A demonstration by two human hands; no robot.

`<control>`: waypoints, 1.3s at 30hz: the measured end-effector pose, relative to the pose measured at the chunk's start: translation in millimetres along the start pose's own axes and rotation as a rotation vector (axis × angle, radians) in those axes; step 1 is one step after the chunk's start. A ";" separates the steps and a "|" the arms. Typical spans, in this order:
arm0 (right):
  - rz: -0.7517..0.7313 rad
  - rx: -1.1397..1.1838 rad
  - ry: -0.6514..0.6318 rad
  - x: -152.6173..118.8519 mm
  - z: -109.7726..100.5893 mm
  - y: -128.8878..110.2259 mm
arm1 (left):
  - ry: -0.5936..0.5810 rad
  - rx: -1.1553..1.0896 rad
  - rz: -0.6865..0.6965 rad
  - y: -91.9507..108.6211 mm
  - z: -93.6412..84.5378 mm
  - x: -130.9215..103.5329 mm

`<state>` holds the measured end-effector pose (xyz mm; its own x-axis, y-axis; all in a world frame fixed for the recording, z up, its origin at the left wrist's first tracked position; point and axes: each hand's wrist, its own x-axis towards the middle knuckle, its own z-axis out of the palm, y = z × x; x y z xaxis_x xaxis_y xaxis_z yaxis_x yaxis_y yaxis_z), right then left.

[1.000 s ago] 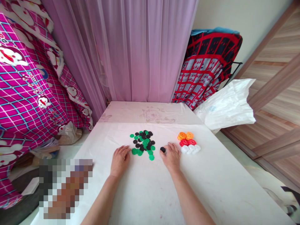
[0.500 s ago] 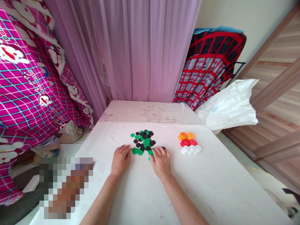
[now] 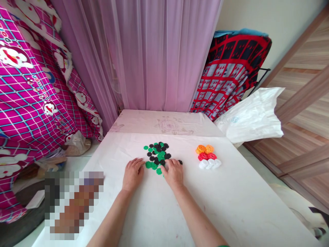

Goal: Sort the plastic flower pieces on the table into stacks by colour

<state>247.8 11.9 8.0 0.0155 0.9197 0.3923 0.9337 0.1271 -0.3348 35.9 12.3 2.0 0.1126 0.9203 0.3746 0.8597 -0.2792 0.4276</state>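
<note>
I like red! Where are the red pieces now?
In the head view, the red pieces lie right of the right hand, between the orange pieces and white pieces.

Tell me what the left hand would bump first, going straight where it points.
The left hand would probably meet the green and black pieces first, at their left edge; whether it touches them is unclear.

black disc (image 3: 181, 162) partly hidden by right hand (image 3: 174, 174), pink cloth (image 3: 28, 92) cut off left
</note>
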 end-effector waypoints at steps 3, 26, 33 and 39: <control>0.087 -0.036 -0.053 6.5 0.6 -8.6 | 0.004 0.001 0.001 -0.3 0.4 0.0; 0.065 0.002 0.008 3.6 16.4 -9.9 | 0.000 0.005 0.004 -1.1 1.3 -0.1; 0.091 0.070 0.279 1.1 3.6 56.3 | 0.017 -0.011 0.006 -2.8 2.3 0.3; 0.091 -0.011 0.179 7.6 -5.4 82.3 | 0.001 -0.003 0.007 -3.1 2.1 0.9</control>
<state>326.7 27.4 -11.9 0.1626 0.8465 0.5069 0.9295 0.0410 -0.3666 34.4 14.5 -0.7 0.1178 0.9183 0.3781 0.8577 -0.2860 0.4274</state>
